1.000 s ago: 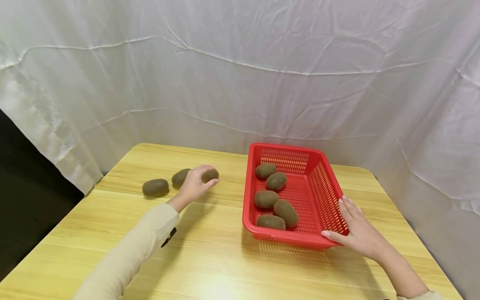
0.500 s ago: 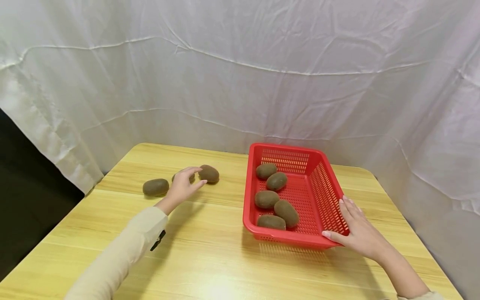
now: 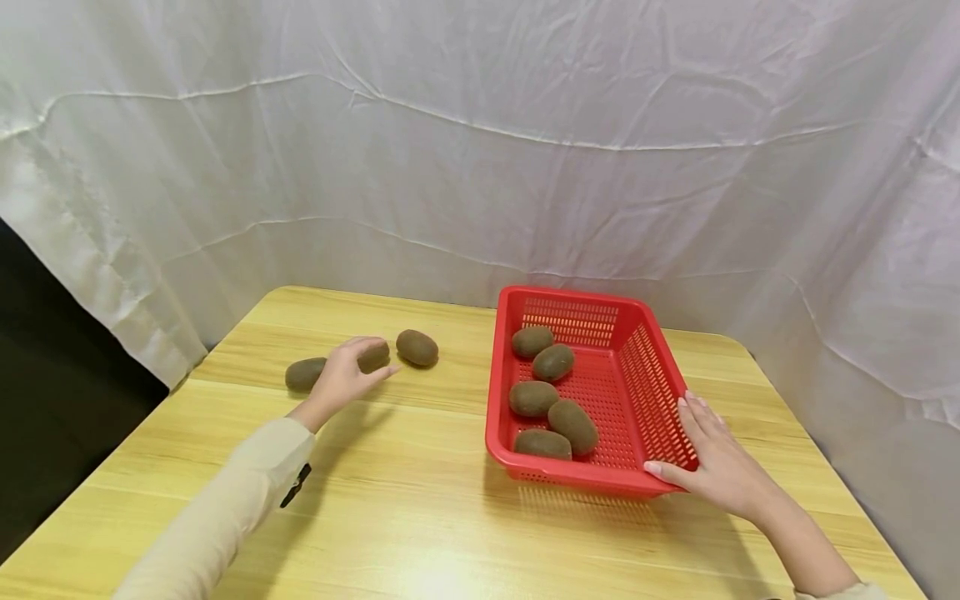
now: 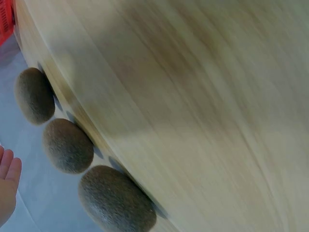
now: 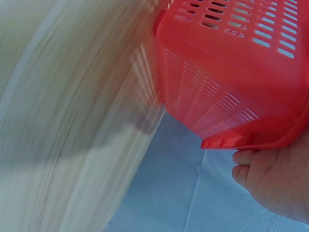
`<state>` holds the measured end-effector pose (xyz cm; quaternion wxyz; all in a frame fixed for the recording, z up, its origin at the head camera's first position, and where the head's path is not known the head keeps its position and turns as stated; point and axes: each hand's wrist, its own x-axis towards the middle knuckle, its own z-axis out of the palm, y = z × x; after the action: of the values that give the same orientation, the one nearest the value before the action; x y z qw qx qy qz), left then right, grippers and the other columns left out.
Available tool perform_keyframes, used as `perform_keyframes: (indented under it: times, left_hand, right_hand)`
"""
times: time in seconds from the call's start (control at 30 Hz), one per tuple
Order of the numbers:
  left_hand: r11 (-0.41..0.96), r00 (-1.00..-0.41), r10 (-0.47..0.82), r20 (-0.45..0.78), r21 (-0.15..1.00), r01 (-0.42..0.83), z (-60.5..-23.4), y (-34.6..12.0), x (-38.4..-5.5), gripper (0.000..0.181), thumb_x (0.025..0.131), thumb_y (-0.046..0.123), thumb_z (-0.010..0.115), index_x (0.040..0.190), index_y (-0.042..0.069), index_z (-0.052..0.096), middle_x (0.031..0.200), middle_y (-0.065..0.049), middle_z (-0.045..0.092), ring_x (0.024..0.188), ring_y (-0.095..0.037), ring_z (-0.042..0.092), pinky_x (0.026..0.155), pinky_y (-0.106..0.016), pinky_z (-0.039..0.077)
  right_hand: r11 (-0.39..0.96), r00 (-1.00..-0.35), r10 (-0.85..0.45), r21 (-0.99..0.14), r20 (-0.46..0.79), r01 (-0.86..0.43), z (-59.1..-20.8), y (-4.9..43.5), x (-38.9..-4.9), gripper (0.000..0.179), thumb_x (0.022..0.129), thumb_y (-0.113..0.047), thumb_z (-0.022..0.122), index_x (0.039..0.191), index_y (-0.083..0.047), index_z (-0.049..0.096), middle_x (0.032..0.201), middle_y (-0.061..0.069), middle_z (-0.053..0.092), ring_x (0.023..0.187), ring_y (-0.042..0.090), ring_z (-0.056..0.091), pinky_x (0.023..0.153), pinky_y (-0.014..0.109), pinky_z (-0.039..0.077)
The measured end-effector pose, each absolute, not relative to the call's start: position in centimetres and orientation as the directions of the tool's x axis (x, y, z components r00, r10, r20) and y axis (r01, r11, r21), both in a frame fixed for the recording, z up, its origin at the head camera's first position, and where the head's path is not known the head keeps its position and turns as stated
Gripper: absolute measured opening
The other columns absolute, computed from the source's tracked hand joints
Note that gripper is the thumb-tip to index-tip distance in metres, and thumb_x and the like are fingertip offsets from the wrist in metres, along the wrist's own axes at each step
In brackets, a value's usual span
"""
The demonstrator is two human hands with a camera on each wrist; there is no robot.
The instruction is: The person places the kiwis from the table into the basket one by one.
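1. Fingers (image 4: 13, 170), left hand (image 3: 339, 379): extended, nothing visibly held; hand just by the middle loose kiwi (image 4: 67, 146) (contact unclear). Fingers, right hand (image 3: 723, 471): straight, resting on the near right corner of the basket (image 3: 585, 472).
2. Curtain (image 3: 480, 183): white, behind table.
3. Table (image 3: 405, 500): wood-grained, bears basket and loose kiwis (image 3: 417, 348).
4. Basket: red, slotted, right of the loose kiwis.
5. Kiwis (image 3: 534, 399): five in basket, toward its left side; three on table in a row.
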<state>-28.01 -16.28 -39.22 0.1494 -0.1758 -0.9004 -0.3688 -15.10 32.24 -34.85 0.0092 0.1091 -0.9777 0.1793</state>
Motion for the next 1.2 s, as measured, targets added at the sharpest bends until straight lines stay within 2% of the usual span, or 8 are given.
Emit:
perform_keyframes:
  times: [0.4, 0.47, 0.57, 0.63, 0.7, 0.77, 1.2]
  left_hand:
    - [0.698, -0.892, 0.201, 0.404, 0.58, 0.42, -39.6, -18.4, -27.4, 0.051, 0.08, 0.019, 0.073, 0.12, -0.007, 0.056, 0.124, -0.024, 0.057, 0.115, -0.041, 0.052, 0.097, -0.053, 0.044]
    - [0.714, -0.895, 0.197, 0.4, 0.568, 0.411, -39.7, -18.9, -27.3, 0.052, 0.079, 0.019, 0.074, 0.12, -0.008, 0.056, 0.123, -0.025, 0.057, 0.101, -0.04, 0.059, 0.088, -0.051, 0.05]
    - [0.739, -0.901, 0.187, 0.391, 0.549, 0.391, -40.0, -19.5, -27.2, 0.053, 0.078, 0.02, 0.075, 0.119, -0.007, 0.057, 0.122, -0.025, 0.057, 0.094, -0.038, 0.061, 0.083, -0.05, 0.052]
    - [0.748, -0.908, 0.18, 0.378, 0.547, 0.376, -40.2, -19.9, -27.2, 0.054, 0.078, 0.021, 0.075, 0.12, -0.007, 0.056, 0.123, -0.026, 0.056, 0.096, -0.04, 0.06, 0.085, -0.051, 0.051]
    - [0.754, -0.912, 0.173, 0.371, 0.546, 0.365, -40.3, -20.4, -27.1, 0.055, 0.078, 0.022, 0.075, 0.12, -0.008, 0.056, 0.124, -0.028, 0.055, 0.111, -0.043, 0.053, 0.094, -0.055, 0.044]
    - [0.756, -0.918, 0.164, 0.361, 0.551, 0.352, -40.4, -21.0, -27.1, 0.057, 0.078, 0.022, 0.075, 0.121, -0.008, 0.055, 0.125, -0.029, 0.054, 0.117, -0.046, 0.048, 0.098, -0.057, 0.041]
    - [0.772, -0.927, 0.124, 0.353, 0.552, 0.314, -40.0, -24.2, -27.1, 0.059, 0.078, 0.022, 0.074, 0.122, -0.011, 0.053, 0.124, -0.032, 0.053, 0.117, -0.048, 0.047, 0.098, -0.058, 0.039]
  right_hand:
    - [0.909, -0.975, -0.215, -0.354, 0.055, -0.221, -34.8, 32.2, -15.0, 0.104, 0.081, -0.051, 0.063, 0.146, 0.006, 0.006, 0.152, 0.028, 0.005, 0.139, 0.046, 0.005, 0.111, 0.063, 0.006]
    - [0.907, -0.975, -0.216, -0.358, 0.053, -0.221, -35.0, 32.2, -15.0, 0.104, 0.08, -0.051, 0.063, 0.146, 0.006, 0.006, 0.152, 0.029, 0.006, 0.139, 0.047, 0.005, 0.111, 0.063, 0.006]
    - [0.906, -0.976, -0.213, -0.365, 0.049, -0.216, -35.2, 32.2, -14.9, 0.105, 0.08, -0.051, 0.064, 0.146, 0.007, 0.007, 0.152, 0.029, 0.007, 0.138, 0.047, 0.006, 0.109, 0.065, 0.008]
    - [0.906, -0.977, -0.21, -0.366, 0.047, -0.212, -35.3, 32.2, -14.9, 0.105, 0.08, -0.051, 0.064, 0.146, 0.007, 0.007, 0.152, 0.029, 0.006, 0.139, 0.047, 0.006, 0.109, 0.066, 0.009]
    - [0.907, -0.977, -0.208, -0.365, 0.048, -0.211, -35.3, 32.3, -14.9, 0.105, 0.08, -0.051, 0.063, 0.146, 0.007, 0.007, 0.152, 0.029, 0.006, 0.139, 0.047, 0.006, 0.109, 0.066, 0.01]
    - [0.907, -0.977, -0.209, -0.363, 0.048, -0.212, -35.3, 32.3, -14.9, 0.105, 0.08, -0.052, 0.063, 0.146, 0.006, 0.006, 0.152, 0.029, 0.006, 0.139, 0.047, 0.006, 0.109, 0.065, 0.01]
    - [0.91, -0.977, -0.207, -0.359, 0.042, -0.208, -34.9, 32.3, -15.1, 0.105, 0.08, -0.052, 0.063, 0.146, 0.006, 0.005, 0.152, 0.029, 0.005, 0.139, 0.047, 0.005, 0.108, 0.067, 0.01]
